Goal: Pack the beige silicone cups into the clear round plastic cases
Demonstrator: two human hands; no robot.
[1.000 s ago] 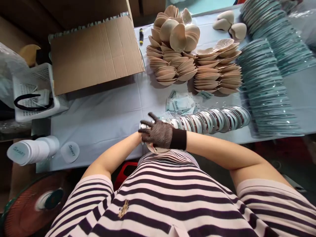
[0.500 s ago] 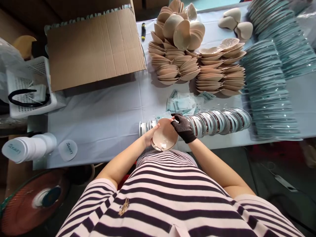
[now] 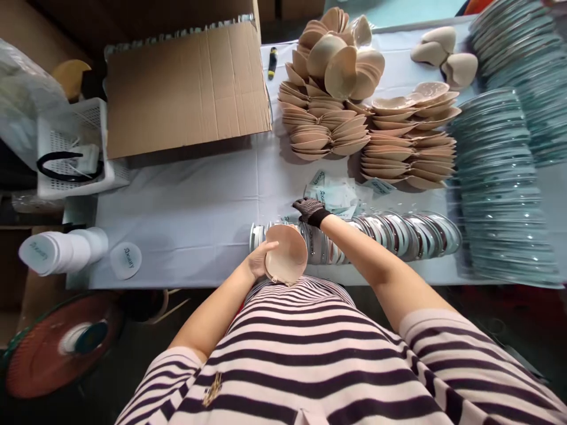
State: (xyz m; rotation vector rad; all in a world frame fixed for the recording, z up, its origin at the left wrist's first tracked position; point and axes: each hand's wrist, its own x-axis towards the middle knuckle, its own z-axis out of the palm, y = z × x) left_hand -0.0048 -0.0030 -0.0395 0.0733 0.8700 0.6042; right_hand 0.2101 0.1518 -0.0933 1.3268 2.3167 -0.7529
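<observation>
My left hand [image 3: 260, 258] grips a beige stick-on bra cup [image 3: 287, 255] by its left edge, thumb on the inner face. The cup's hollow faces up, with a small clasp at its lower edge. My right hand [image 3: 310, 209], in a dark dotted fingerless glove, is bent inward above the row of clear plastic cases [image 3: 394, 236], apart from the cup. Its fingers are curled together, and whatever they hold cannot be made out. Beyond it lie printed sachets [image 3: 339, 195] in a loose heap.
Stacked bra cups [image 3: 330, 124] stand at the back middle, with clear plastic shells [image 3: 505, 183] piled right. A cardboard sheet [image 3: 188, 88], a white basket [image 3: 80, 147] and a utility knife [image 3: 272, 63] lie farther back. White printed cards [image 3: 126, 261] are at left, near a fan [image 3: 62, 348].
My right hand has left the cup's right edge and moved toward the sachets. My left hand keeps the cup, shifted slightly left. The shine inside the cup has faded. The view has shifted.
</observation>
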